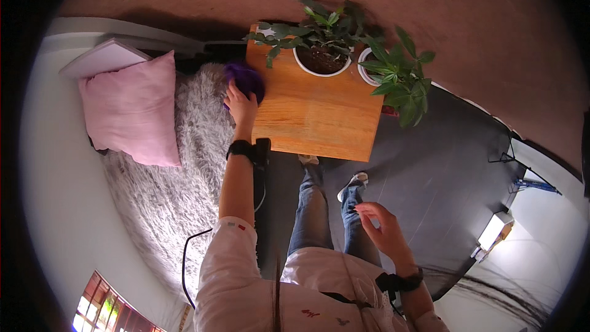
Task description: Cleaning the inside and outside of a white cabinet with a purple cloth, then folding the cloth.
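My left hand (241,105) reaches forward to the left edge of the wooden tabletop (318,115). Its fingers grip a bunched dark purple cloth (246,80), which lies against that edge, beside a shaggy grey-white fur throw (203,115). Part of the cloth is covered by the hand. Held in front of my body, my right hand (380,229) is empty, with loosely bent fingers and a gap between thumb and forefinger. It hangs over the floor, apart from the table. Both wrists wear black straps.
Two potted plants in white pots (322,74) (362,65) stand at the table's back, leaves overhanging its right side. A pink cushion (131,110) rests on the throw, with a white board-like item (103,57) behind it. A lit lamp (494,231) stands at right. A black cable (185,258) runs at lower left.
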### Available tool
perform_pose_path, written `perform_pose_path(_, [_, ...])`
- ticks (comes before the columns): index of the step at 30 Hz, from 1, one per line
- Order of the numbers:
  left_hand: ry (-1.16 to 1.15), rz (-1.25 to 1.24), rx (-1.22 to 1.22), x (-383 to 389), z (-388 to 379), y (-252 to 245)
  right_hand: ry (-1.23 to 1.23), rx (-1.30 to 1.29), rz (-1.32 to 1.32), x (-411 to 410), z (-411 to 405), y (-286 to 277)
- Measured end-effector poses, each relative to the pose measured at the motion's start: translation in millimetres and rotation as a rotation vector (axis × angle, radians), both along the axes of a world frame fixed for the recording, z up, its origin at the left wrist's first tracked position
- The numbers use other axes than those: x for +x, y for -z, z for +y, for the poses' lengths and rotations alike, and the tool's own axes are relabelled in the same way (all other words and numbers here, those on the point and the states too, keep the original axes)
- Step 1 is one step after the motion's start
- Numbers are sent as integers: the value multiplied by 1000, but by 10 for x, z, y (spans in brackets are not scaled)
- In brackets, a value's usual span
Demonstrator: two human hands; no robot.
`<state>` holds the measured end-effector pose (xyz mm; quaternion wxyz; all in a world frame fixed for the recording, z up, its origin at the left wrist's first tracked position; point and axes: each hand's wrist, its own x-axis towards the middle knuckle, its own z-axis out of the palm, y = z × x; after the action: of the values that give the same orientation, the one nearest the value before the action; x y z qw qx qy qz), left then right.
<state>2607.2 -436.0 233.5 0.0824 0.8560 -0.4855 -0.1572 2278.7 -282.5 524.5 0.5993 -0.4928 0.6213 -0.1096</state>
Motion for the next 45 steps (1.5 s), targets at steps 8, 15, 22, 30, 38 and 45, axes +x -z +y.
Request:
perform_pose_path(8, [229, -76, -63, -1209, 386, -80, 51, -13, 42, -86, 127, -4])
perform_pose_path(15, [671, 459, 55, -2582, 1111, -188, 56, -43, 73, -111, 240, -64])
perform_pose_path(22, [801, 538, 102, -2162, 1081, -326, 110, -37, 84, -255, 280, -89])
perform_pose_path(30, [583, 343, 317, -1368, 1048, -294, 22, -161, 57, -233, 295, -132])
perform_pose_path(38, [184, 1163, 101, -928, 1054, -1099, -127, -279, -18, -147, 99, 25])
perform_pose_path(45, [425, 1365, 83, -1005, 1151, -3117, -306, -708, -217, 250, -408, -371])
